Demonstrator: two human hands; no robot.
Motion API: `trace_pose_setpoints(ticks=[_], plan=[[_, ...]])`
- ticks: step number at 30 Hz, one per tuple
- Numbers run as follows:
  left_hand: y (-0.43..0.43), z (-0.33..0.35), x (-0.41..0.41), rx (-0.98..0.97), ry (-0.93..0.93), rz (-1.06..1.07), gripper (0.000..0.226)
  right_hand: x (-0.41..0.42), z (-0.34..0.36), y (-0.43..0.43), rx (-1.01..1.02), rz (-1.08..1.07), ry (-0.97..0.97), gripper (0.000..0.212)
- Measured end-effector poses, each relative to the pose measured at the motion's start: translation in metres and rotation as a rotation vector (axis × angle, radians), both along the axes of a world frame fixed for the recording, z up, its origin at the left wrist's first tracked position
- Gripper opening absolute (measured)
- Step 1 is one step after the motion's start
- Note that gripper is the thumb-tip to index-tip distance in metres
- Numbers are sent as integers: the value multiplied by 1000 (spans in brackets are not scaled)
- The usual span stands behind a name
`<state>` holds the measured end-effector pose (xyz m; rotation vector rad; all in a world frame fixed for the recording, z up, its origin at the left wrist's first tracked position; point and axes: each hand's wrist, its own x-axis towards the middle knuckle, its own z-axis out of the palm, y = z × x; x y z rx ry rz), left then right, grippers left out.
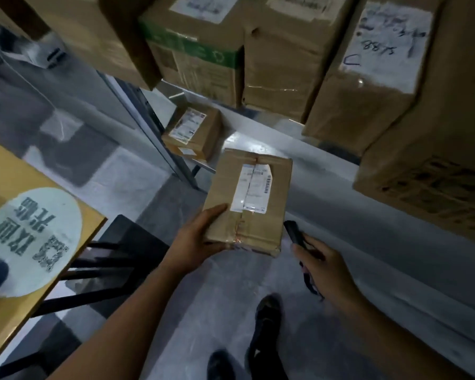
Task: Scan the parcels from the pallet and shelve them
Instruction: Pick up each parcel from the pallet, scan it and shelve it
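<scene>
The parcel [247, 204] is held up in front of the shelf [258, 141], its long axis running away from the person, the far end tipped slightly right and the label [254, 187] facing up. The left hand [198, 239] grips its near left corner, thumb on top. The right hand [324, 267], curled round a black scanner [294, 234], sits just beside the near right corner, so the scanner is probably nearest the barcode edge
</scene>
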<state>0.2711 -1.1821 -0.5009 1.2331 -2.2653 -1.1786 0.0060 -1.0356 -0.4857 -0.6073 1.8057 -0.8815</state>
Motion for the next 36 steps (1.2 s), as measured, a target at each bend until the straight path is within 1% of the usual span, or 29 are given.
trace_pose_setpoints(ticks=[5, 10, 11, 14, 15, 17, 19, 21, 22, 27, 29, 32, 36], plan=[[-75, -77, -9, -30, 10, -26, 90, -2, -68, -64, 25, -52, -14, 36], [-135, -125, -16, -48, 10, -20, 90, 11, -114, -118, 11, -142, -18, 28], [-140, -133, -17, -75, -22, 20, 90, 15, -120, -128, 1, -145, -10, 27], [-135, -152, -22, -256, -281, 176, 90, 26, -134, -153, -37, -173, 3, 27], [-130, -156, -24, -300, -327, 182, 95, 31, -138, -161, -46, -186, -4, 28], [-119, -163, -29, -341, -377, 106, 110, 37, -141, -176, -55, -209, -11, 28], [-120, -167, -36, -360, -448, 80, 122, 39, -139, -191, -61, -245, -11, 22], [-131, -167, -43, -352, -494, 93, 130, 36, -133, -203, -50, -249, -12, 16], [-139, -165, -46, -336, -511, 88, 132, 33, -131, -208, -36, -230, -7, 18], [-151, -146, -52, -228, -577, 25, 136, 22, -110, -207, 28, -173, 44, 36], [-145, -128, -49, -172, -532, 40, 132, 23, -96, -191, 11, -176, 82, 37], [-128, -91, -44, -122, -423, 73, 124, 31, -66, -150, -3, -210, 77, 41], [-86, -29, -39, -18, -282, -10, 124, 46, -12, -82, -39, -265, 55, 42]])
